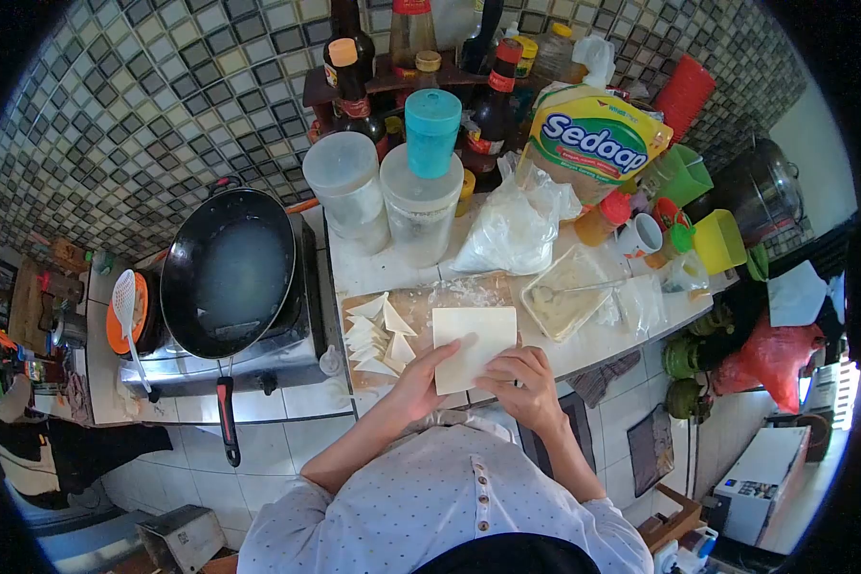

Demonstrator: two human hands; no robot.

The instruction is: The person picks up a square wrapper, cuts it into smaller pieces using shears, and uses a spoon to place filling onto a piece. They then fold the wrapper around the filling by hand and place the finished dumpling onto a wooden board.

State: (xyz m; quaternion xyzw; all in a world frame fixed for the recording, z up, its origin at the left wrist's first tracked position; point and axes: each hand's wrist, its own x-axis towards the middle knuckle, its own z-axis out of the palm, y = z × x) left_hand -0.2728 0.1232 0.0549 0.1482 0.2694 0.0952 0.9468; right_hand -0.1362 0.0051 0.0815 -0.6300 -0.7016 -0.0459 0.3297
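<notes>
Both hands hold pale square pastry sheets [474,337] in front of my body, over the counter's edge. My left hand [421,381] grips them at the lower left, thumb on top. At the lower right edge, the bent fingers of my right hand [524,383] are closed on the sheets; its fingertips are partly hidden. Several folded pastry triangles [378,335] lie to the left on a wooden board [417,304] dusted with white powder. Right of the sheets sits a clear plastic tray [557,323] with pale paste and a spoon [584,287].
A black wok [228,273] holding clear liquid stands on the stove [301,325], its handle [228,421] jutting past the counter. A slotted spatula [126,306] rests farther left. Behind the board are lidded canisters [346,191], a bag of white powder [512,225] and several bottles [493,105].
</notes>
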